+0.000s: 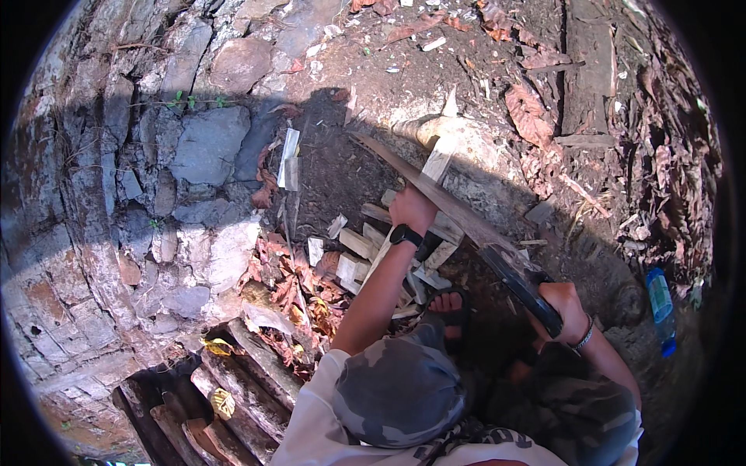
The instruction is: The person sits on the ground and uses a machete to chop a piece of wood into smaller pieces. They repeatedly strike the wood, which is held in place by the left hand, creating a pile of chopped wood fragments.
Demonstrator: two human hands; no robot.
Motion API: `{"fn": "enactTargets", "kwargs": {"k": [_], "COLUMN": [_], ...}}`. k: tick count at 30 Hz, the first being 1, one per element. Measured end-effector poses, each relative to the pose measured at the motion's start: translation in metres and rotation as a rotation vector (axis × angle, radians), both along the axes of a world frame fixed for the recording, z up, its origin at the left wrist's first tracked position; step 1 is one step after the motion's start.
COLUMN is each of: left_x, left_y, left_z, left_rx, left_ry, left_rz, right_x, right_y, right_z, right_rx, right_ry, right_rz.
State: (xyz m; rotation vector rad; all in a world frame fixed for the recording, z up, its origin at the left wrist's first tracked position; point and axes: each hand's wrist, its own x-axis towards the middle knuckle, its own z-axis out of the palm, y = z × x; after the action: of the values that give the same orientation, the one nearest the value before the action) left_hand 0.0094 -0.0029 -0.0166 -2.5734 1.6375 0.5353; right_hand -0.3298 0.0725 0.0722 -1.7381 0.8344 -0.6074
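My right hand [562, 307] is closed around the black handle of a hand saw [458, 211]. Its long, brownish blade reaches up and left, crossing a pale wooden stick [439, 160] just beyond my left hand; I cannot tell how deep the teeth sit. Fingers wrapped round the stick, my left hand [413, 210] wears a dark watch on its wrist. The stick's far part lies against a sunlit, rounded log or stone [474, 138]. Below my left hand is a heap of short cut wood pieces [357, 245].
My sandalled foot [447, 308] is beside the wood pieces. Split logs [241, 380] are stacked at the lower left, by a stone wall or paving [210, 144]. A plastic bottle [660, 303] lies at right. Dry leaves [528, 113] cover parts of the soil.
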Motion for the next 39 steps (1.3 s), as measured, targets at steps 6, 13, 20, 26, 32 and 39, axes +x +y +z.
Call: {"fn": "enactTargets", "kwargs": {"k": [6,13,20,26,32,39], "left_x": [0.006,-0.002,-0.006,0.012,-0.003,0.0], "left_y": [-0.002,-0.003,-0.005,0.0,-0.006,-0.003], "left_z": [-0.006,-0.001,0.0,-0.018,-0.001,-0.008], "left_rx": [0.065,0.056,-0.029,0.068,-0.007,-0.02], "left_ry": [-0.002,0.028,0.012,-0.004,0.025,0.042], "left_rz": [0.083,0.038,0.067,-0.047,0.067,0.043], "right_x": [-0.018,0.005,-0.05,0.009,-0.038,-0.027], "right_y": [0.008,-0.015,0.02,-0.012,0.013,0.006], "right_z": [0.004,0.008,0.018,-0.01,0.01,-0.001], "right_rx": [0.019,0.029,0.084,-0.033,0.092,0.045], "right_ry": [0.061,-0.014,0.018,0.061,0.089,0.089], "right_rz": [0.013,-0.024,0.02,0.063,0.039,0.054]}}
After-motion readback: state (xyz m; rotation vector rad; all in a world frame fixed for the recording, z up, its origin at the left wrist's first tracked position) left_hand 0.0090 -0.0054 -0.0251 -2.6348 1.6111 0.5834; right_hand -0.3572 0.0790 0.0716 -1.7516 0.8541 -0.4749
